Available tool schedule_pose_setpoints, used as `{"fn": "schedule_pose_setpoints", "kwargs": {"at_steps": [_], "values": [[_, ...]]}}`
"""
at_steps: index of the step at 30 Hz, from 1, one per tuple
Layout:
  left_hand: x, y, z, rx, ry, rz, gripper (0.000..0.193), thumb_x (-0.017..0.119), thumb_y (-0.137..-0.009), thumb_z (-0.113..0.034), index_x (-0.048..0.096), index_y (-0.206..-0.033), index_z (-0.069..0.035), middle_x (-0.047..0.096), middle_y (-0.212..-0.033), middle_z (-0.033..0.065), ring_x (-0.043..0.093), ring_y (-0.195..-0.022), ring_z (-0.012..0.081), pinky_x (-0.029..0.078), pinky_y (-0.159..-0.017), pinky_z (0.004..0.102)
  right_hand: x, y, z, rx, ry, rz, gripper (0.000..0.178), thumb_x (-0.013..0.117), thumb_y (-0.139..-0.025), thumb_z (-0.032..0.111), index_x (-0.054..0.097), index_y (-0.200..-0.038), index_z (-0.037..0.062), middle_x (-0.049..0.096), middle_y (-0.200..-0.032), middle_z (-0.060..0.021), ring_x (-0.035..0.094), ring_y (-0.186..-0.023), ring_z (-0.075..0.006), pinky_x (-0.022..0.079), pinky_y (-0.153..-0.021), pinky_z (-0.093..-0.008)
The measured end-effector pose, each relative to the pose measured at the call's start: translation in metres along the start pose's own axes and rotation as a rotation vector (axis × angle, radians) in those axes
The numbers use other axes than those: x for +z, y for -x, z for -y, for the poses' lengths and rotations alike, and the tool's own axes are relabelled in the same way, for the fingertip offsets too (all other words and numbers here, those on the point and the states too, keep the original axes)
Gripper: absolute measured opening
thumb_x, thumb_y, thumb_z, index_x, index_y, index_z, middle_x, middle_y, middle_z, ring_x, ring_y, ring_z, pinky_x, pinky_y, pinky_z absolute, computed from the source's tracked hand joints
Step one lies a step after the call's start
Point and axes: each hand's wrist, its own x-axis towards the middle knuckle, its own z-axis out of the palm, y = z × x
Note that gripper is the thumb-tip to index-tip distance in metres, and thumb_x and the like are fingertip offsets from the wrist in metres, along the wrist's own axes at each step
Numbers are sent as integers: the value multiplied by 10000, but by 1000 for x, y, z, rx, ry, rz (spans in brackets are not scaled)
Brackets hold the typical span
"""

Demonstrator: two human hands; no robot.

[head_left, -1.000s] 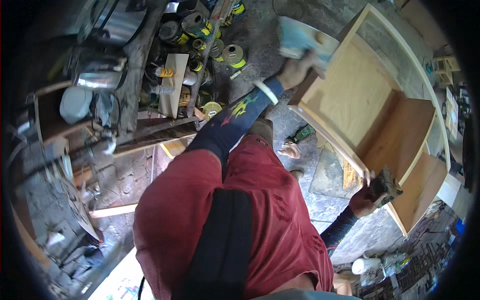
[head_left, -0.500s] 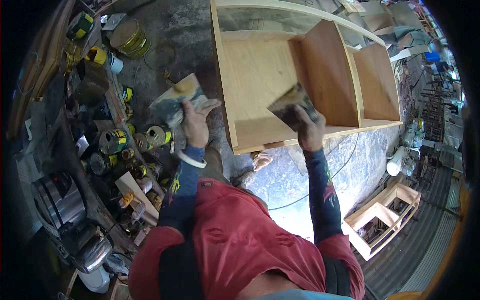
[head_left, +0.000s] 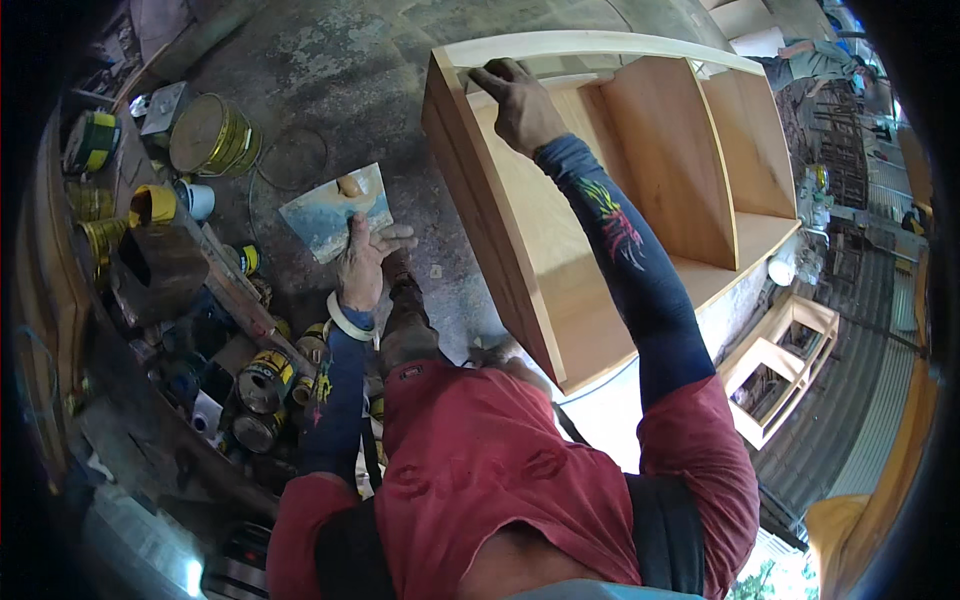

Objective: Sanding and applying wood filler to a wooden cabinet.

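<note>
My left hand (head_left: 362,268) grips a flat square board (head_left: 335,222), thumb on top and fingers stretched out past its edge. The board's face is smeared blue and white, with a lump of tan paste (head_left: 352,185) near its far edge. My right hand (head_left: 522,108) is at the far left corner of a wooden cabinet frame (head_left: 510,245), with its fingers bent against the wood. Whatever those fingers hold is hidden; the dark square scraper seen earlier cannot be made out. The cabinet has pale front edges, brown upright dividers (head_left: 675,150) and open compartments.
On the left are paint cans (head_left: 265,380), a large yellow-green drum (head_left: 213,135), a white bucket (head_left: 198,200) and a brown square tin (head_left: 155,272). A small wooden frame (head_left: 780,370) lies at right. Another person (head_left: 825,62) is at the far right.
My right hand has moved from the cabinet's near side up to its far left corner. The view has shifted, showing more of the cabinet's left side. My left hand still holds the board.
</note>
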Motion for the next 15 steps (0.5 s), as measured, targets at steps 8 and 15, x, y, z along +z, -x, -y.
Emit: {"fn": "schedule_pose_setpoints", "kwargs": {"at_steps": [8,15], "values": [[-35,-51,-19,-147,14,-46,809,395,-1028,-666,386,-1457,19,715,-1102,203,705,-982,327,496,-998,459,26,-52,-9,8,390,211,524,562,-829,73,622,-1348,121,566,-1326,-168,509,-1235,-370,458,-1060,-446],[-13,-57,-35,-97,45,-65,715,422,-1045,-613,429,-1439,-16,722,-1070,206,723,-951,333,527,-944,429,55,-55,2,3,620,442,399,543,-914,229,702,-1228,41,478,-1485,-161,428,-1368,-357,255,-1215,-535]]}}
